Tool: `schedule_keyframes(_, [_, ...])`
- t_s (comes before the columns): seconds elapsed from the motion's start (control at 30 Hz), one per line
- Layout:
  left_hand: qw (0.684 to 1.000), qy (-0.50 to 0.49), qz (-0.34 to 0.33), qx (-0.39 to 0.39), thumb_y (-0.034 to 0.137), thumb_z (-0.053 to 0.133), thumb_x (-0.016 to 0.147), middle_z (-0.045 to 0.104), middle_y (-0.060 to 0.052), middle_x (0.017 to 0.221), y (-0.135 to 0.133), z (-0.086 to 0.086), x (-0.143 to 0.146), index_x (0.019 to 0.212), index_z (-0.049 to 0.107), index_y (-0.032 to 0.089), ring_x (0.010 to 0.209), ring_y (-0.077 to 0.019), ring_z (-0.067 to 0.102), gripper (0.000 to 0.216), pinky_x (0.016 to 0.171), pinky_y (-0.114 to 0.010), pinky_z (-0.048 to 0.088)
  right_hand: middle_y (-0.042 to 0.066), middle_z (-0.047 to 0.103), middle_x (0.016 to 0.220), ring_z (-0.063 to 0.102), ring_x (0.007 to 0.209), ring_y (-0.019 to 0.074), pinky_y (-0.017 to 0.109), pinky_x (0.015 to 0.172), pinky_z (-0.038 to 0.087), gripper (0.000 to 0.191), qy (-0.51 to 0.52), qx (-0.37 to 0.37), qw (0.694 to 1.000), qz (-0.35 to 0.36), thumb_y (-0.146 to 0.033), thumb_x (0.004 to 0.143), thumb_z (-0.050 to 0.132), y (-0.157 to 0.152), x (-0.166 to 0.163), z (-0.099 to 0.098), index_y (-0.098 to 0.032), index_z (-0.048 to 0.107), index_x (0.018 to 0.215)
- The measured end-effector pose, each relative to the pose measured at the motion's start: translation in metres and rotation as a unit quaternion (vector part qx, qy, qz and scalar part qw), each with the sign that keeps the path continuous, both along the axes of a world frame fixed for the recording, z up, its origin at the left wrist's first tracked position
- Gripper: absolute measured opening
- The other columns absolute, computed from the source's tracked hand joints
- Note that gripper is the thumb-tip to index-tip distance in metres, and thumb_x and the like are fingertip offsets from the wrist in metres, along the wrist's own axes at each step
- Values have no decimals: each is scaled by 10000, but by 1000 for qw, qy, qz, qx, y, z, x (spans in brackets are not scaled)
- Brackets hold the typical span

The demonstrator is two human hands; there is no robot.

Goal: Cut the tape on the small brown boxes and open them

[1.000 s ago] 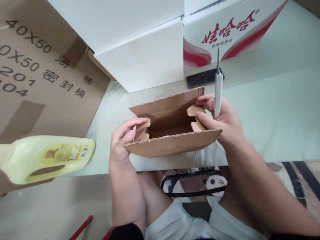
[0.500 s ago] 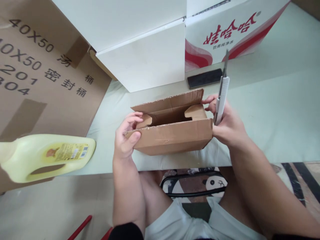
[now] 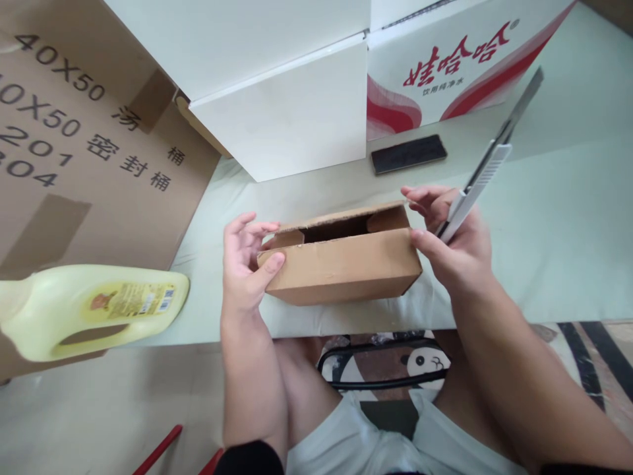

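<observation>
Desk: Where is the brown carton [image 3: 346, 260] sitting, and who is gripping it?

Photographer: It is occupying the middle of the clock, over the pale cloth [image 3: 558, 237]; a phone [image 3: 409, 155] is lying near it at one o'clock. The left hand [image 3: 244, 260] is pinching its nine o'clock end, thumb pressing the near face. The right hand [image 3: 462, 247] is clasping a utility knife [image 3: 477, 188], blade pointing toward one o'clock, while its thumb is touching the carton's three o'clock corner.

Desk: How far along is the top?

Photographer: Partly covered, I am judging. The small end flaps [image 3: 388, 219] are lying inward, and the far flap [image 3: 341, 215] is leaning over from twelve o'clock. A dark slot is showing toward six o'clock, so that stretch is lacking cover.
</observation>
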State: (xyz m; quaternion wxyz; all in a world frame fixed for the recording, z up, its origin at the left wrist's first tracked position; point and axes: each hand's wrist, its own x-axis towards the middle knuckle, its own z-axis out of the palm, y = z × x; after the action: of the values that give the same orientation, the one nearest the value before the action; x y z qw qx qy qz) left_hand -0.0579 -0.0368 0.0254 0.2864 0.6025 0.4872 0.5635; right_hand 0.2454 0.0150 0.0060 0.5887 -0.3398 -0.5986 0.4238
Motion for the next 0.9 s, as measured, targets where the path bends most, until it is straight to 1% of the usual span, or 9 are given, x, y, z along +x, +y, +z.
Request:
schedule_keyframes(0.1, [999,34,3,-9,417,870,773,719,-48,1007,0,4,2,983,750,254,1151,-264,692,292,1054,-444,547,17,649,991,659,1181,283,539,1111,494,374,-7,-1,1000,-1,-383,813,764,0,0,-1,-273,407,805])
schedule_keyframes(0.17, [998,56,10,-16,412,849,798,733,-61,966,-1,6,3,836,770,226,1118,-274,706,205,1059,-477,552,3,636,939,672,1135,276,529,1081,502,342,-22,-6,1000,2,-293,797,757,0,0,-1,-269,415,804])
schedule_keyframes(0.3, [996,88,24,-26,355,818,834,769,-57,946,-4,12,5,842,801,239,1112,-269,723,117,1020,-473,586,-13,608,888,678,1119,267,485,1009,520,313,-48,-9,999,8,-183,767,729,1,0,1,-263,429,801])
schedule_keyframes(0.43, [981,183,38,-44,308,738,888,796,-41,976,-12,25,10,891,799,241,1126,-258,737,91,1023,-463,603,-22,591,812,692,1064,255,461,972,524,285,-80,23,996,22,-129,791,685,2,1,3,-254,431,766])
schedule_keyframes(0.53, [959,272,35,-66,300,650,944,794,-45,1011,-21,38,17,929,792,229,1167,-255,726,159,1053,-455,596,-22,585,768,693,1050,242,435,947,526,242,-103,46,993,38,-111,832,644,1,3,4,-249,465,746])
schedule_keyframes(0.6, [943,320,21,-90,374,649,954,771,-69,1133,-26,46,22,1029,789,222,1251,-281,686,220,1087,-472,576,-21,585,771,694,1055,236,414,917,525,216,-115,50,991,35,-106,848,629,0,4,5,-252,498,757])
schedule_keyframes(0.77, [885,430,-67,-164,637,804,776,501,-118,1600,-33,52,29,1437,630,260,1536,-433,371,780,1188,-633,442,-22,589,788,698,1024,222,400,898,526,204,-121,54,991,31,-105,848,624,0,4,4,-254,510,768])
schedule_keyframes(0.83, [873,448,-73,-178,628,806,782,442,-94,1652,-32,50,29,1489,579,291,1581,-443,271,816,1204,-659,405,-20,591,793,698,1047,224,405,919,531,212,-115,47,992,36,-116,856,627,1,3,3,-253,495,762])
schedule_keyframes(0.9, [879,440,-65,-174,610,780,820,455,-76,1646,-29,46,28,1487,580,302,1587,-428,266,761,1222,-660,377,-16,609,805,695,1093,231,423,964,531,228,-98,32,994,41,-141,876,628,1,2,2,-251,469,756])
